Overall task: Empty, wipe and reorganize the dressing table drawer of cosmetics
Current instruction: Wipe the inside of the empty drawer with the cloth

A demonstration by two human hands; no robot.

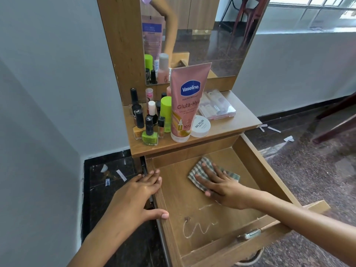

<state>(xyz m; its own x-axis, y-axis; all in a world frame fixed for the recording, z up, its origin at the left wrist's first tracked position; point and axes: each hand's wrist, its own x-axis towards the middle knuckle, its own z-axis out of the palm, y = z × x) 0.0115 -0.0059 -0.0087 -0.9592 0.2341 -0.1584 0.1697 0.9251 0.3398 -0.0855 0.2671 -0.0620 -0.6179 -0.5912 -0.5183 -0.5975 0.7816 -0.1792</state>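
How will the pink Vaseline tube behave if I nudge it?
The tube stands tall on its narrow cap, so it probably tips easily. Nail polish bottles crowd beside it and might topple too. It looks like soft plastic, likely squashy.

Both forearms are left bare, no sleeves seen down to the wrists. No rings or watch are worn on the left hand (pixel 134 195) or right hand (pixel 221 187). Nails are kept short, unpainted.
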